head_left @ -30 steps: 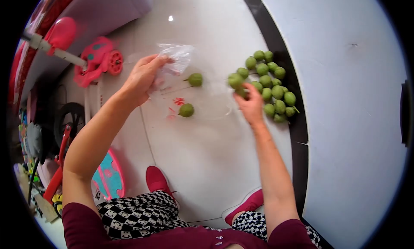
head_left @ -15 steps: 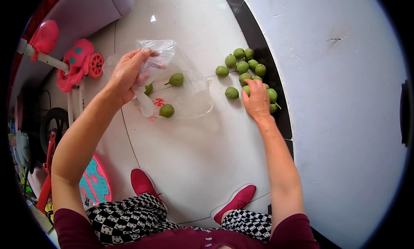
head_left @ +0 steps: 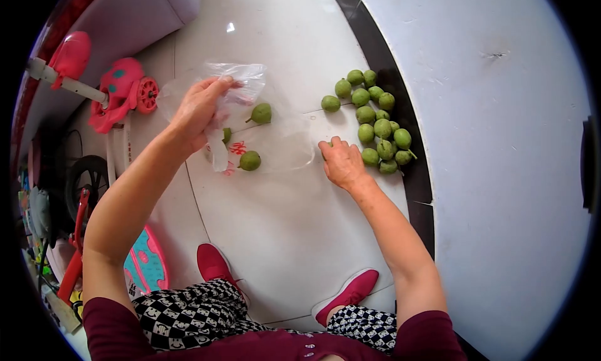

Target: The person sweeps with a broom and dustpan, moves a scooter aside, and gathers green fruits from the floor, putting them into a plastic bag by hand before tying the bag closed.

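1. The floor (head_left: 282, 236), pale and tiled, sets the layout: bag on the left, heap on the right, right hand between the 2, its fingertips just beside the bag's right edge.
2. A pale panel (head_left: 501, 173) bounds the right side, with a dark strip (head_left: 418, 192) along its edge, where the heap's outer fruits lie.
3. A pink wheeled toy (head_left: 125, 82) stands beyond the bag to the left; a turquoise board (head_left: 147, 261) lies near the left forearm.
4. The clear plastic bag (head_left: 275, 136) spreads crosswise from the left hand towards the right, raised at the left-hand end. Its folds lie in the way of telling which edge is the mouth.
5. The heap of green fruits (head_left: 382, 114) has its long axis running away from the person, along the strip. The right hand is nearer; the left is well apart.
6. 2 red shoes (head_left: 347, 294) stand nearer the body.
7. The left hand (head_left: 199, 107) pinches gathered film between thumb and fingers.
8. The right hand (head_left: 345, 165) is curled closed around a fruit (head_left: 330, 144), only a sliver showing; whether it holds more, I cannot tell.
9. 3 fruits, 1 partly covered, appear to be inside the bag.
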A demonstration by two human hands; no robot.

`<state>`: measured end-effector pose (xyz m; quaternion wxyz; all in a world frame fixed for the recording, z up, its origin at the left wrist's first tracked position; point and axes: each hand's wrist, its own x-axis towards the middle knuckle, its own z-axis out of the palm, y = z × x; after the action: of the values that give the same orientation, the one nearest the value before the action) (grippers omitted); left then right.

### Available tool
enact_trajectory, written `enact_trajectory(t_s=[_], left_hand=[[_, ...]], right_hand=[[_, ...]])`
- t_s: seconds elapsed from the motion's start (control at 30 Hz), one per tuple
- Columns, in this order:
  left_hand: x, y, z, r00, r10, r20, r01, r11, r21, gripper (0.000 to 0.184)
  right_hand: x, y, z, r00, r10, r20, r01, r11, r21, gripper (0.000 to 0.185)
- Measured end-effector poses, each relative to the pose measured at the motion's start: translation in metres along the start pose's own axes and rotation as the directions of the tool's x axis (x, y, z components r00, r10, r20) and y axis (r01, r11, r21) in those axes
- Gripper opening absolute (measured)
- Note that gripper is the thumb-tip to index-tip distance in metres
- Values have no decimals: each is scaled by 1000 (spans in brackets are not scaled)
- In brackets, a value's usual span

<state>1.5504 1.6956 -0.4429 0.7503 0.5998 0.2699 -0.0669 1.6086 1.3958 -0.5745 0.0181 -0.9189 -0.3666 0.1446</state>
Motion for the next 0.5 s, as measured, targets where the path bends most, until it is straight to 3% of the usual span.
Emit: enact_trajectory(t_s=[0.07,0.13,0.17,0.2,0.23,0.27,0.33,0.37,0.43,0.5], left_hand=[[-1,1,5,999,-2,-51,4,999,37,25],[-1,0,4,997,-9,-75,10,1000,14,25],[-3,0,4,996,-15,-83,15,1000,-7,25],[-3,0,6,996,-21,-83,19,999,-32,26],[-4,1,6,997,-23,-76,20,999,-42,26],[-4,3,4,996,-25,-85,24,1000,-7,26],[-2,7,4,996,-23,-85,25,999,25,27],[1,8,4,995,-9,-102,10,1000,13,27],[2,9,2,993,6,-122,-7,1000,-8,28],[1,10,1,995,37,-90,-38,999,-8,29]], right_hand=[[3,-4,0,999,40,12,-40,997,66,34],[2,-4,-4,961,229,-153,-124,857,500,33],[7,-6,-7,956,276,-97,-142,730,668,34],[8,-10,-10,957,274,-95,-144,734,664,34],[8,-26,-31,961,273,42,-167,453,876,38],[9,-41,-47,959,229,168,-198,116,973,42],[19,-66,-60,978,127,163,-153,-85,985,38],[26,-70,-59,978,132,162,-152,-80,985,38],[40,-71,-52,965,254,-61,17,172,985,39],[39,-36,-48,919,206,-337,71,753,654,39]])
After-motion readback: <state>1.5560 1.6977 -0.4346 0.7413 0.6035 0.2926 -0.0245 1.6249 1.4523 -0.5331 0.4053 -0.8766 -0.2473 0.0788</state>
